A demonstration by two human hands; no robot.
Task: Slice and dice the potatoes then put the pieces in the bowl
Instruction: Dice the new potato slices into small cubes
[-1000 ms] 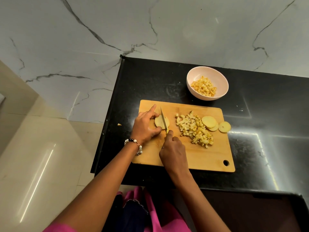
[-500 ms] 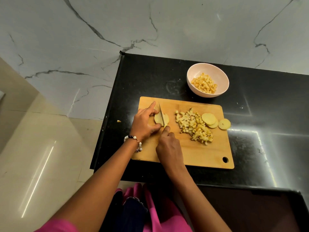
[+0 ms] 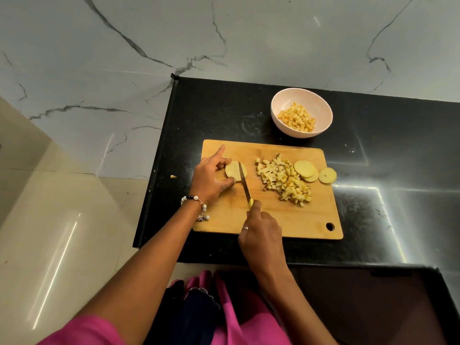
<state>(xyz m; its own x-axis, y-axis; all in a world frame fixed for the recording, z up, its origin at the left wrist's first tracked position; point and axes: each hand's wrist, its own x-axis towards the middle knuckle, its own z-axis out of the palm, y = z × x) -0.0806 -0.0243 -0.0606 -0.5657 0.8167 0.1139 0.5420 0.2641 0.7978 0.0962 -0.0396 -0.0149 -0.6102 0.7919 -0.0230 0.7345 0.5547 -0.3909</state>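
A stack of potato slices (image 3: 232, 171) lies on the left of the wooden cutting board (image 3: 306, 220). My left hand (image 3: 211, 178) pinches the stack between thumb and fingers, its index finger pointing up. My right hand (image 3: 261, 232) grips the yellow handle of a knife (image 3: 245, 183), whose blade lies across the right part of the stack. A heap of diced potato (image 3: 283, 179) sits mid-board, with round potato slices (image 3: 307, 170) to its right and one slice (image 3: 327, 175) at the board's edge. The pale pink bowl (image 3: 278, 105) behind the board holds diced pieces.
The board lies on a black countertop (image 3: 398, 170) whose left edge drops to a marble floor. A small potato scrap (image 3: 173, 176) rests at that left edge. My pink clothing shows at the bottom.
My right hand has drawn back toward me, pulling the knife blade through the potato stack. My left hand keeps its hold on the stack.
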